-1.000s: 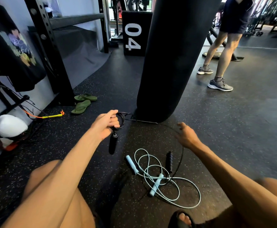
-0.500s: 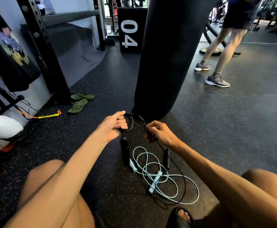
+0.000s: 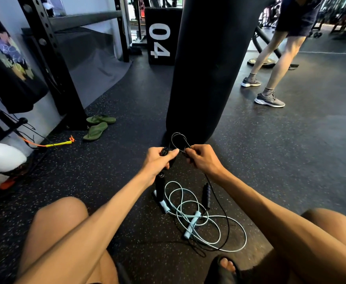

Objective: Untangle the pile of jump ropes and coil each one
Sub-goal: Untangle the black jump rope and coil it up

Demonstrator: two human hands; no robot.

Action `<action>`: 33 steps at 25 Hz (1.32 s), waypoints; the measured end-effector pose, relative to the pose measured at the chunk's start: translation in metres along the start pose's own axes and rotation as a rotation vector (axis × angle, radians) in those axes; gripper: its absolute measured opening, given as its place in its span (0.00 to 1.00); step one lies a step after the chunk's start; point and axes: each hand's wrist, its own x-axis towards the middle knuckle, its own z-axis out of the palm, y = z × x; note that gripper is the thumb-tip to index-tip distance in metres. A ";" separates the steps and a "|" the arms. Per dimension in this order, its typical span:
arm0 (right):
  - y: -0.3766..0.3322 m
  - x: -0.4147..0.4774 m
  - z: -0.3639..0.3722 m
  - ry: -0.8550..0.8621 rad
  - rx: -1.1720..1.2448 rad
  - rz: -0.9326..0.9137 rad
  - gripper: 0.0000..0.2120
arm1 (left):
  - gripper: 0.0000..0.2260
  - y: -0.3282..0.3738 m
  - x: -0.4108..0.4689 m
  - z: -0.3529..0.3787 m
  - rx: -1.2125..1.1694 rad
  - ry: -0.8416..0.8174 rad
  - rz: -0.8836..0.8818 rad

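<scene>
Now, before the black cylindrical punching bag (image 3: 205, 68), left hand (image 3: 157, 160) and right hand (image 3: 204, 160) grip the thin black jump rope (image 3: 159, 188).

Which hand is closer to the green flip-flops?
Left. The green flip-flops lie off to the left. The left hand, gripping the coiled black jump rope, is on their side, while the right hand, pinching the same rope, is farther right.

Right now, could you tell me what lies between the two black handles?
In the head view, loops of the light blue rope lie on the floor between them.
</scene>
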 end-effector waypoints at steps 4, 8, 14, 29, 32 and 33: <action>0.000 -0.003 0.004 0.027 -0.074 -0.023 0.15 | 0.14 -0.001 -0.005 0.017 -0.091 0.029 0.062; 0.012 -0.005 0.006 -0.012 -0.024 0.104 0.11 | 0.14 0.001 0.001 0.020 -0.102 0.160 0.068; 0.028 -0.024 0.010 -0.297 0.103 0.265 0.15 | 0.09 0.006 0.027 -0.013 -0.695 0.156 -0.366; 0.087 -0.002 0.005 -0.022 0.262 0.427 0.13 | 0.16 -0.042 0.011 0.051 -0.190 0.136 -0.213; 0.133 0.007 0.004 0.011 0.268 0.501 0.18 | 0.17 -0.076 0.027 0.071 -0.067 0.150 -0.249; 0.150 0.011 0.004 0.049 0.228 0.527 0.20 | 0.17 -0.088 0.033 0.076 -0.012 0.146 -0.251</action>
